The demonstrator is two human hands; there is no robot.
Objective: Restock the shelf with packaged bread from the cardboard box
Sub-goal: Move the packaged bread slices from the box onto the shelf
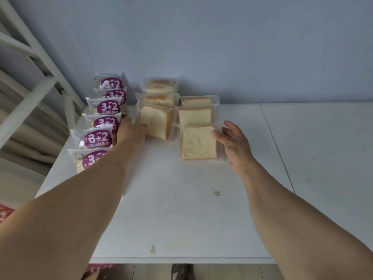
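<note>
Packaged bread stands in rows at the white shelf's far-left corner; the left hand touches one pack, grip unclear, while the right hand, fingers spread, touches the nearest clear pack.

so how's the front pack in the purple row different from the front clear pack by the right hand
The front purple pack has a printed wrapper with a big purple "3+2" label hiding most of the bread; the front clear pack has a see-through wrapper showing a plain pale slice. The purple pack is partly hidden behind the left forearm; the clear pack is in full view, with the right hand at its edge. Both are packaged bread heading a row on the white shelf.
</note>
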